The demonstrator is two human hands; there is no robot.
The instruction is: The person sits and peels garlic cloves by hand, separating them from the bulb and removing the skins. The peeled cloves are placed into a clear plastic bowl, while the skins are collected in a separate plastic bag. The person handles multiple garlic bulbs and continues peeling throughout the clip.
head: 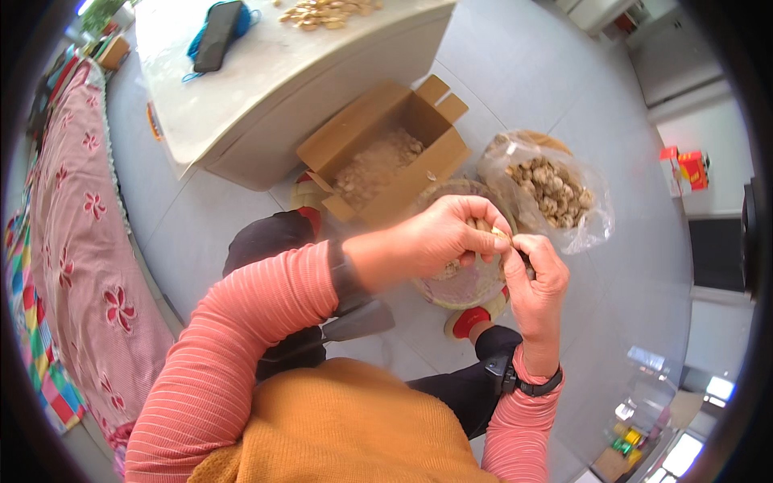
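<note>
My left hand (456, 232) pinches a pale garlic clove (499, 233) between thumb and forefinger, with more cloves partly showing inside its curled fingers. Close beside it, my right hand (538, 271) has its thumb and forefinger meeting at the same clove. Something brownish, perhaps part of a garlic bulb, sits under the right fingers, mostly hidden. Below both hands is a round basin (456, 296) with some garlic pieces or skins in it. A clear plastic bag (589, 232) of unpeeled garlic bulbs (552, 190) stands just beyond the right hand.
An open cardboard box (368, 124) holding garlic skins (380, 166) stands beyond the left forearm. On the white table (175, 115) are a phone (218, 36), a blue cord-like item (244, 21) and loose garlic cloves (329, 12). A pink floral cloth (90, 241) covers furniture at left.
</note>
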